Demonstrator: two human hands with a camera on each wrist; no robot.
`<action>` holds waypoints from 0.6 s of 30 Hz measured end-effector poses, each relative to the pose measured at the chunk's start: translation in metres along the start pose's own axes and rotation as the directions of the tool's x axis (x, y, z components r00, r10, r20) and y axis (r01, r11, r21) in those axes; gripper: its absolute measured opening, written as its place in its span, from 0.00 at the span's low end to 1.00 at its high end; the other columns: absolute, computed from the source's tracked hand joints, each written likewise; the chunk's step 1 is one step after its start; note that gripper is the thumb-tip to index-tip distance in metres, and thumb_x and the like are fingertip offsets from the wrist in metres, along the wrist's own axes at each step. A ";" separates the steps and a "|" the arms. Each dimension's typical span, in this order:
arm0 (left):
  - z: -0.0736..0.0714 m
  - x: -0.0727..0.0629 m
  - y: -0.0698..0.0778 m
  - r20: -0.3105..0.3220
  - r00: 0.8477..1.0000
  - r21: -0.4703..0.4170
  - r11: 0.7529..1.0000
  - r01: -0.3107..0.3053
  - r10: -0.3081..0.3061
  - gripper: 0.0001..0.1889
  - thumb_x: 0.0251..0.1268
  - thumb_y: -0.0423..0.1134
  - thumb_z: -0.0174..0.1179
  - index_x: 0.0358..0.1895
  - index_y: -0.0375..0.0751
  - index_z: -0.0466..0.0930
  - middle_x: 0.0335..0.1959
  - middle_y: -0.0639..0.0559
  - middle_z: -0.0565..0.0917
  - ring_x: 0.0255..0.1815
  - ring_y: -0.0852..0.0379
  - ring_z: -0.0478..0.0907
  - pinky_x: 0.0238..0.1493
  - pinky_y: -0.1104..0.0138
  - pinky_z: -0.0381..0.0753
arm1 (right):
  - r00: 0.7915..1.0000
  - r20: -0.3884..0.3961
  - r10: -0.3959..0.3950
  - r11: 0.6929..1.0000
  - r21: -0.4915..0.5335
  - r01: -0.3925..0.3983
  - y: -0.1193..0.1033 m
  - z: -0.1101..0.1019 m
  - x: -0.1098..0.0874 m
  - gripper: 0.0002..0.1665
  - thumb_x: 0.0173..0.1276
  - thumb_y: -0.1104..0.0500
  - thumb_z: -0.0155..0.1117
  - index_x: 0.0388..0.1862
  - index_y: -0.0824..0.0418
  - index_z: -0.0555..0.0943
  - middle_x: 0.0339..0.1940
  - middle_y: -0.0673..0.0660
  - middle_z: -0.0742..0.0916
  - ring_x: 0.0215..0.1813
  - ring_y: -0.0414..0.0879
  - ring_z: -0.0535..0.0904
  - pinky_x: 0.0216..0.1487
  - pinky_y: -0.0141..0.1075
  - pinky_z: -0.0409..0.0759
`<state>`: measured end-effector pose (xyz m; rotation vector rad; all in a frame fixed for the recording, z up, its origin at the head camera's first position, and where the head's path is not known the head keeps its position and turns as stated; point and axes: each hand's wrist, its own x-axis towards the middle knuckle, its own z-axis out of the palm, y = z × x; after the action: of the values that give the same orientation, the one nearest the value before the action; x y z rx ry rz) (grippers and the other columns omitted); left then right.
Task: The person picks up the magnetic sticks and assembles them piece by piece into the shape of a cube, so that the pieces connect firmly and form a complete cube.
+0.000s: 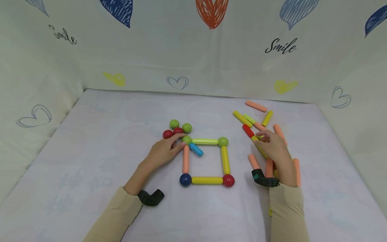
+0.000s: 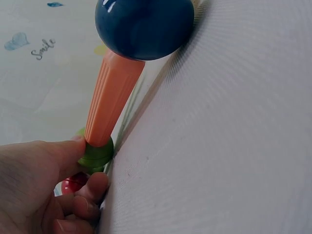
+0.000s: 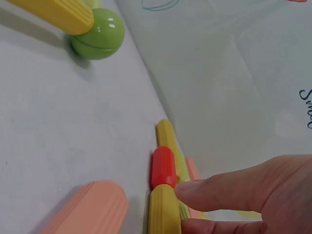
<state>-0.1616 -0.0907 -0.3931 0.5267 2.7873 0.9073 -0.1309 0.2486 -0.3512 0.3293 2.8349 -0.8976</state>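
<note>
A square of magnetic rods and balls lies on the table. At its far left corner, my left hand (image 1: 165,148) holds a green ball (image 1: 187,140) between thumb and fingers. From that ball run a blue rod (image 1: 196,149) pointing into the square, an orange rod (image 1: 185,159) to a navy ball (image 1: 185,179), and a lime rod (image 1: 205,142) to another green ball (image 1: 223,141). My right hand (image 1: 275,146) is at the loose rods, its thumb touching near where a red rod (image 3: 164,166) meets a yellow rod (image 3: 165,209). Whether it pinches a rod is unclear.
Loose green balls (image 1: 174,124) and red balls (image 1: 168,134) sit just behind the held corner. Orange rods (image 1: 256,106) and yellow rods (image 1: 242,118) are scattered around my right hand. A printed cloth wall (image 1: 193,50) stands along the table's back edge.
</note>
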 end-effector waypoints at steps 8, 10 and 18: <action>0.001 0.000 0.000 0.002 1.000 0.001 1.000 -0.003 0.003 0.22 0.66 0.52 0.54 0.62 0.53 0.70 0.19 0.54 0.67 0.18 0.57 0.63 0.21 0.69 0.55 | 0.998 0.020 -0.060 0.995 -0.082 0.061 0.009 0.007 0.006 0.25 0.64 0.61 0.59 0.60 0.65 0.69 0.39 0.65 0.76 0.37 0.54 0.71 0.34 0.37 0.68; 0.000 0.000 0.000 0.003 1.000 -0.001 1.000 -0.005 0.005 0.22 0.66 0.52 0.53 0.62 0.53 0.70 0.19 0.54 0.67 0.18 0.57 0.63 0.21 0.69 0.55 | 0.997 0.017 -0.071 0.994 -0.088 0.072 0.009 0.007 0.006 0.24 0.64 0.62 0.58 0.60 0.65 0.69 0.36 0.63 0.75 0.35 0.53 0.70 0.33 0.36 0.66; 0.000 0.001 0.000 0.005 1.000 0.000 1.000 0.001 -0.001 0.22 0.66 0.52 0.53 0.62 0.53 0.70 0.19 0.54 0.68 0.18 0.57 0.63 0.21 0.69 0.55 | 0.995 0.016 -0.095 0.991 -0.091 0.096 0.007 0.009 0.007 0.24 0.64 0.67 0.57 0.59 0.67 0.68 0.27 0.58 0.69 0.27 0.49 0.64 0.28 0.36 0.61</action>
<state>-0.1621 -0.0903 -0.3928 0.5270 2.7827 0.9048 -0.1353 0.2499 -0.3637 0.1776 2.8912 -0.7797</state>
